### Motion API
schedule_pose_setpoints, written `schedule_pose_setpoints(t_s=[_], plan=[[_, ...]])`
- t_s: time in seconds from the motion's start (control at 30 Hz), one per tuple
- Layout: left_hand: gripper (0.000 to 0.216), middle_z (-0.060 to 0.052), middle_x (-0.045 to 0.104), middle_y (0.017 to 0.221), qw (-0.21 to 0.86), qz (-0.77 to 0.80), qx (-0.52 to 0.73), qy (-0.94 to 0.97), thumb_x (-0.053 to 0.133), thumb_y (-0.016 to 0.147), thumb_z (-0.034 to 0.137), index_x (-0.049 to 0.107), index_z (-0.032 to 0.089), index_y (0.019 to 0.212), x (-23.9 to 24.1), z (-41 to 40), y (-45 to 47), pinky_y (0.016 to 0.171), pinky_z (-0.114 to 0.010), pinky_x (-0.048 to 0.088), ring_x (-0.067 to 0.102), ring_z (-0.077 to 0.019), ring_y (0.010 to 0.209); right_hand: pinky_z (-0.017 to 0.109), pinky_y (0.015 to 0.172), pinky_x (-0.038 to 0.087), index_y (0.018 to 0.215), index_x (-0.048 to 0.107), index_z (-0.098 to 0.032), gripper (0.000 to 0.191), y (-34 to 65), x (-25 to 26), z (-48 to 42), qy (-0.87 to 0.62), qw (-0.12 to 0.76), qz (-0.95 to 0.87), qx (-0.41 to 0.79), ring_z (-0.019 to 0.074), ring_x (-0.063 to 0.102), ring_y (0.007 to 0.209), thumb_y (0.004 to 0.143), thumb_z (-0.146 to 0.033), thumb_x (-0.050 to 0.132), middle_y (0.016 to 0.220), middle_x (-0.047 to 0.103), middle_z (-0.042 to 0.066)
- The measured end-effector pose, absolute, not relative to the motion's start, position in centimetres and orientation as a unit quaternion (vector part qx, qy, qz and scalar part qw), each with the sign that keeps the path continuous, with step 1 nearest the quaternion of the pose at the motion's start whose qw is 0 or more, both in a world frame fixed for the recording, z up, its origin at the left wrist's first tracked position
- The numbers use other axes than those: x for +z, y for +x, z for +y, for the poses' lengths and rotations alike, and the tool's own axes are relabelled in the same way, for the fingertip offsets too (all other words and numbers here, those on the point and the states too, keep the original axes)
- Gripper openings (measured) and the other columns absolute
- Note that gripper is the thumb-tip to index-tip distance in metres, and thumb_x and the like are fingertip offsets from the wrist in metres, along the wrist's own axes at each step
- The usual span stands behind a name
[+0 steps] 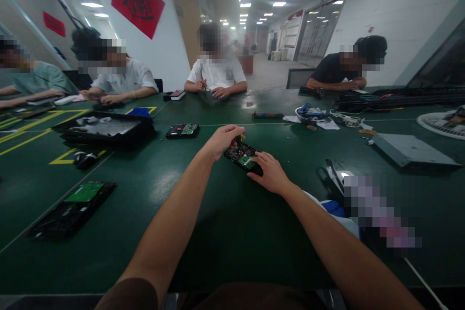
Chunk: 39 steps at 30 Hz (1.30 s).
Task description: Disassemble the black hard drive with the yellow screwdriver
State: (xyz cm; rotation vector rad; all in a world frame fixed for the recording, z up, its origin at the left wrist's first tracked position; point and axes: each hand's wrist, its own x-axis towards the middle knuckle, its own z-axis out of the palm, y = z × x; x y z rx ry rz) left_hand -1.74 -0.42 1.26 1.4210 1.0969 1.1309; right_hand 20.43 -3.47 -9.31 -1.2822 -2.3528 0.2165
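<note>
A small opened black device (242, 155) with a green circuit board showing lies on the dark green table (225, 223) in front of me. My left hand (223, 139) is curled over its far end, fingers closed on something small I cannot make out. My right hand (271, 173) rests on the device's near right corner, fingers spread and pressing it down.
Other opened devices lie at left (74, 208) and centre-left (182, 130). A black tray (103, 128) stands at the left. A grey flat box (410, 149), a bowl of parts (308, 114), cables and a screwdriver (268, 115) sit to the right. Several people work at the far edge.
</note>
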Motion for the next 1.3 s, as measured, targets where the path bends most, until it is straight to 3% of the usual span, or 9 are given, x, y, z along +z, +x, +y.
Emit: schedule_pose_setpoints(t_s=[0.13,0.37,0.67,0.9,1.13,1.3], plan=[[0.028,-0.009,0.074,0.089,0.493,0.436,0.481,0.579,0.071,0.085,0.045,0.071,0.017,0.085,1.1,-0.3,-1.7,0.058,-0.023,0.041,0.056,-0.0120,0.066,0.061,0.115,0.034,0.134,0.061,-0.027,0.053,20.3,-9.2,-3.5,-0.468,0.221,-0.852,0.080,0.0346,0.036,0.146,0.089,-0.054,0.069,0.155,0.047,0.011],[0.029,-0.010,0.072,0.108,0.476,0.435,0.486,0.590,0.068,0.084,0.044,0.078,0.017,0.092,1.3,-0.4,-1.8,0.065,-0.024,0.047,0.062,-0.0192,0.096,0.060,0.115,0.034,0.134,0.061,-0.026,0.053,20.3,-9.3,-3.4,-0.468,0.217,-0.853,0.079,0.0348,0.036,0.146,0.089,-0.054,0.069,0.155,0.047,0.011],[0.025,-0.008,0.070,0.089,0.585,0.382,0.532,0.479,0.068,0.080,0.038,0.067,0.018,0.096,0.9,-0.4,-1.1,0.066,-0.029,0.054,0.067,-0.0198,0.085,0.060,0.114,0.036,0.133,0.061,-0.026,0.053,20.3,-9.5,-3.4,-0.465,0.224,-0.854,0.065,0.0349,0.038,0.145,0.089,-0.054,0.069,0.154,0.048,0.011],[0.024,-0.009,0.067,0.088,0.497,0.431,0.528,0.536,0.060,0.079,0.037,0.072,0.015,0.079,1.4,-0.6,-1.0,0.054,-0.023,0.048,0.062,-0.0192,0.084,0.061,0.115,0.035,0.134,0.061,-0.027,0.054,20.4,-9.5,-3.4,-0.466,0.222,-0.853,0.074,0.0351,0.038,0.145,0.089,-0.056,0.069,0.155,0.047,0.011],[0.023,-0.009,0.069,0.082,0.546,0.408,0.521,0.513,0.062,0.081,0.037,0.065,0.017,0.092,1.3,-0.7,-0.7,0.059,-0.028,0.053,0.065,-0.0207,0.079,0.061,0.114,0.036,0.135,0.060,-0.027,0.053,20.4,-9.4,-3.5,-0.465,0.222,-0.854,0.070,0.0349,0.037,0.146,0.090,-0.054,0.068,0.155,0.047,0.011],[0.020,-0.010,0.068,0.085,0.507,0.432,0.537,0.518,0.061,0.080,0.035,0.066,0.016,0.078,1.3,-0.7,-0.7,0.058,-0.026,0.053,0.064,-0.0208,0.083,0.061,0.115,0.036,0.134,0.061,-0.027,0.054,20.4,-9.3,-3.5,-0.466,0.223,-0.853,0.072,0.0353,0.037,0.146,0.089,-0.054,0.069,0.155,0.047,0.012]])
